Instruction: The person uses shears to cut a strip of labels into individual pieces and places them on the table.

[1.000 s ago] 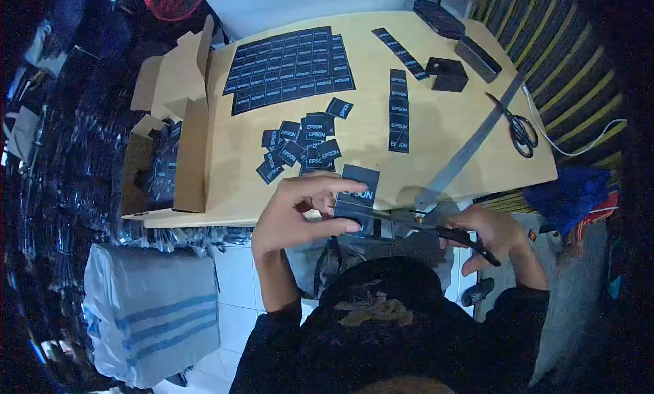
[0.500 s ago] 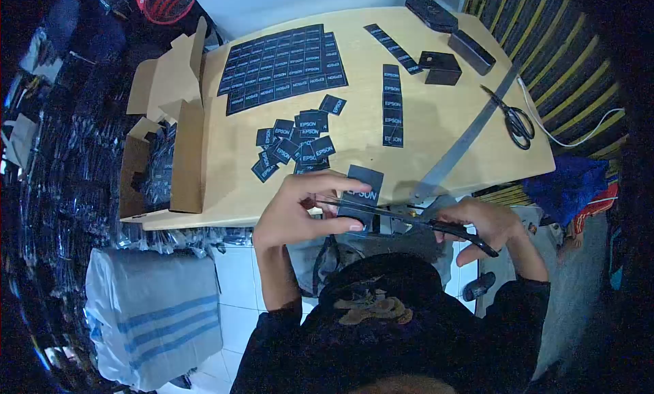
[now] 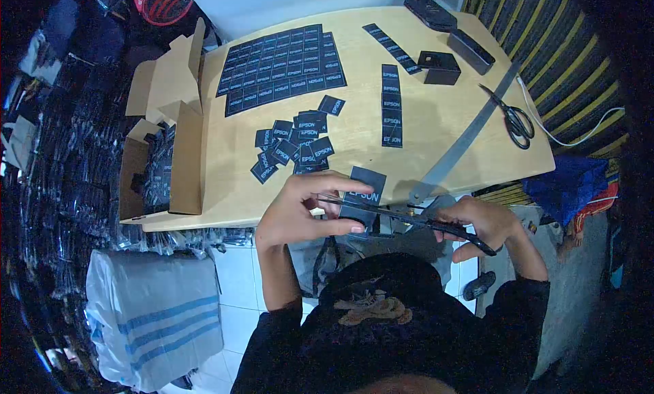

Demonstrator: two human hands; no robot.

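Note:
My left hand (image 3: pixel 293 206) pinches a short black label strip (image 3: pixel 368 178) printed EPSON between thumb and fingers, just off the table's front edge. In my right hand (image 3: pixel 487 223) is a pair of black-handled scissors (image 3: pixel 426 221), with fingers through the handles. Their blades lie across the strip below its upper print, and the tips reach toward my left palm. Beyond my left hand a loose pile of square EPSON labels (image 3: pixel 285 150) rests on the table.
The wooden table (image 3: pixel 449 108) bears uncut label sheets (image 3: pixel 286 63), label strips (image 3: pixel 392 106), a long metal ruler (image 3: pixel 466 135), a second pair of scissors (image 3: pixel 516 121) and a small black box (image 3: pixel 439 67). An open cardboard box (image 3: pixel 185 159) stands at left. A striped white sack (image 3: pixel 157 319) is below.
The scissor blades have closed somewhat across the label strip, and the right-hand fingers have drawn slightly together. The left hand has shifted a touch to the right.

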